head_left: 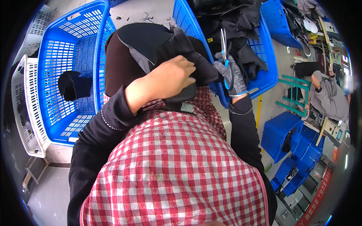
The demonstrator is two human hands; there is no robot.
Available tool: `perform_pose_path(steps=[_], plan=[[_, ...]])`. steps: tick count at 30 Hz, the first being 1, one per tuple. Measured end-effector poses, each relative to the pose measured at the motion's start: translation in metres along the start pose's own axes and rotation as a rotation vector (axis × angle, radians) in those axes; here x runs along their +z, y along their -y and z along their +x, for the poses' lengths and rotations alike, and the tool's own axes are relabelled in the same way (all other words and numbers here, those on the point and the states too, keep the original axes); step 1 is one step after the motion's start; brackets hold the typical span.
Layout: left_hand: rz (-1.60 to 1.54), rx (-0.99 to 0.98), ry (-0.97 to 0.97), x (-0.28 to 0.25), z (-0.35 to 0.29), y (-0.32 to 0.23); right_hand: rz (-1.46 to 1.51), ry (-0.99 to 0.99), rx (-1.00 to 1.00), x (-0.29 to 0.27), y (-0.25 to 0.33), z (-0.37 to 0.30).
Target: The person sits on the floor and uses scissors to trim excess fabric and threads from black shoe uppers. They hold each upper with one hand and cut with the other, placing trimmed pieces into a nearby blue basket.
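The dark, sheet-like fabric piece with grey edging [158, 39] lay across the person's dark-brown-clad thighs [117, 71], beyond the red-and-white checked apron [169, 158]. It was partly folded, and its longer visible extent ran obliquely from the far left toward the near right.

Left hand [169, 77]: bare, palm down, positioned on the near side of the piece. The fingers were bent and in contact with the fabric. The thumb was hidden, so it could not be determined whether the hand pinched the material or only pressed on it.

Right hand [235, 75]: covered by a grey patterned knit glove and closed around the blue handles of the metal-bladed scissors [225, 52]. The blades pointed away from the body.

Governing relation: the piece lay to the left of the scissors, with its right-hand end near the gloved fingers. The blade line passed to the right of that end rather than across it. The left hand was the nearer of the two to the main body of the piece; the hands were apart.

Adjacent items: a blue slotted plastic basket [98, 49] stood to the left and contained one black fabric piece [75, 86]. A second blue plastic basket [273, 66], to the right, held a heap of black pieces [241, 26] beyond the scissors.
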State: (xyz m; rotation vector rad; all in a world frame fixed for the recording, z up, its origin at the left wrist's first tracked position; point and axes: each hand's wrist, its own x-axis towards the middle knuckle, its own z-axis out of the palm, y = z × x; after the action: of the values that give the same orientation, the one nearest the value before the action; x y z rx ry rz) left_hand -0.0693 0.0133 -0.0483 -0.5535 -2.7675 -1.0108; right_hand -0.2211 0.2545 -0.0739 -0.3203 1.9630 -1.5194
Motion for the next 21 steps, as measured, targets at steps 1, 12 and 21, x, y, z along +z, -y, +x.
perform_pose_path(steps=[1,12,21], plan=[[-0.054,-0.045,-0.022,0.0,0.001,0.003,-0.127,0.007,0.0,-0.008,0.003,-0.005],[-0.205,-0.259,-0.137,0.013,0.027,0.017,-0.441,-0.058,-0.15,-0.019,0.011,-0.045],[-0.277,-0.274,-0.203,0.008,0.021,0.019,-0.502,-0.053,-0.099,-0.023,0.011,-0.051]])
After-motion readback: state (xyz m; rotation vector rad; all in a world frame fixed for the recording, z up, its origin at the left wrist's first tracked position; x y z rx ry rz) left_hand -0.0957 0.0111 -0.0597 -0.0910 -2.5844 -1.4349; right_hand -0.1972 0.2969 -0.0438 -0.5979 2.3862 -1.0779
